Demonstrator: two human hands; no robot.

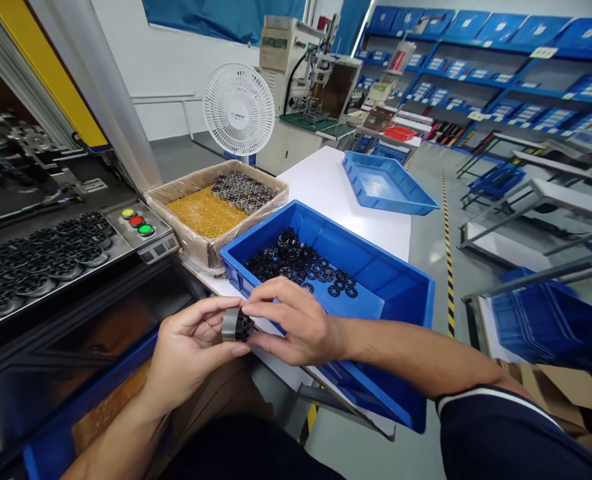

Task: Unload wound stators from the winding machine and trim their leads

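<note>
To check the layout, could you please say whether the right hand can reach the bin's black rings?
Probably yes: the black rings lie in the nearby open blue bin, though the right hand is touching the grey part.

I see open air above the fingers [281, 290]; just beyond them the near wall of the blue bin [376, 263] bars a low pass, and ahead-left the button panel [129, 230] juts out.

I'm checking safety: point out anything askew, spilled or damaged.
The light blue tray and the dark blue bin both appear to jut past the right edge of the white table, which looks precarious. No spill stands out; the held part shows no clear damage.
</note>
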